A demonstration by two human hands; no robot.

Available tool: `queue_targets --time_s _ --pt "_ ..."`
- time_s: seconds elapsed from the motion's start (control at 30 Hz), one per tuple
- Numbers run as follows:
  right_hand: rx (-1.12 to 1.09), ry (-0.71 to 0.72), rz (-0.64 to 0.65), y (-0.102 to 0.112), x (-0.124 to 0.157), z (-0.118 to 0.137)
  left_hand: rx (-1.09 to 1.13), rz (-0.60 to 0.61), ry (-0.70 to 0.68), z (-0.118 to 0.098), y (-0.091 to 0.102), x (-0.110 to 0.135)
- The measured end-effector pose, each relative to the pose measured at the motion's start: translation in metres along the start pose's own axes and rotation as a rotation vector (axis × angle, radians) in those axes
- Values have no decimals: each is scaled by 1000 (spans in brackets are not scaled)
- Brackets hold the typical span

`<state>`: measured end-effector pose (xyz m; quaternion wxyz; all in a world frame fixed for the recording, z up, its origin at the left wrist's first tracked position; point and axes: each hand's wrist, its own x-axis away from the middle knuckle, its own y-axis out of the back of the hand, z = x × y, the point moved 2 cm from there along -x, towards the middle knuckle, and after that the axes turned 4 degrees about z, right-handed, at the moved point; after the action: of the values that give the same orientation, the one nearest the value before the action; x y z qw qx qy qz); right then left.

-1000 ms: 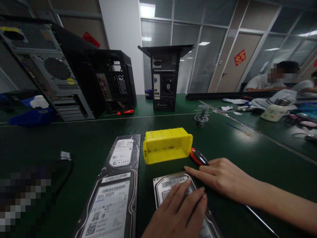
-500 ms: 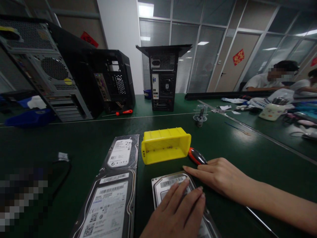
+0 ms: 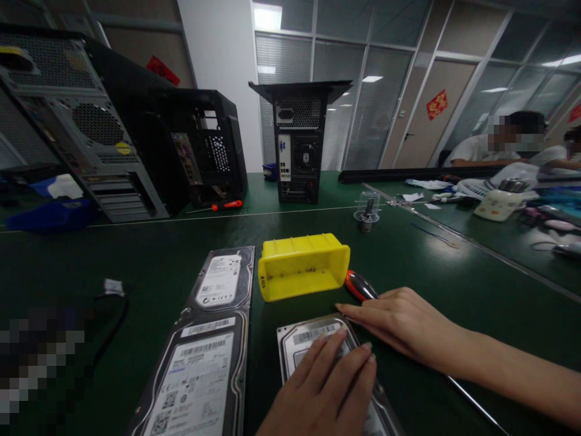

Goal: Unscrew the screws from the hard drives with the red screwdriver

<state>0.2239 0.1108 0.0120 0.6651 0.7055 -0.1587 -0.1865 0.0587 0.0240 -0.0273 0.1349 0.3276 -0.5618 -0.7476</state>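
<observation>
Green tabletop (image 3: 408,260), glass partitions (image 3: 338,66) at 12 o'clock. Step in hand looks like steadying the hard drive (image 3: 313,335) at 6: left hand (image 3: 323,390) flat on it, fingers not clamped. Right hand (image 3: 397,324) lies over the screwdriver (image 3: 362,286), index tip by the drive's far corner; grip hidden, can't tell. Lifting the driver would call for fingers wrapped round it. Yellow bin (image 3: 302,245), tipped on its side at 12, limits forward travel; two other drives (image 3: 218,280) at 9–10, PC towers (image 3: 298,145) at 10–12, well apart.
</observation>
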Motion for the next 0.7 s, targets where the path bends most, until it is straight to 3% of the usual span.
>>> queue_targets --time_s 0.47,0.7 --pt "164 22 -57 -7 0 1 -7 -29 -13 3 4 -1" --pt "322 113 -133 -9 1 5 -3 0 -15 1 2 -2"
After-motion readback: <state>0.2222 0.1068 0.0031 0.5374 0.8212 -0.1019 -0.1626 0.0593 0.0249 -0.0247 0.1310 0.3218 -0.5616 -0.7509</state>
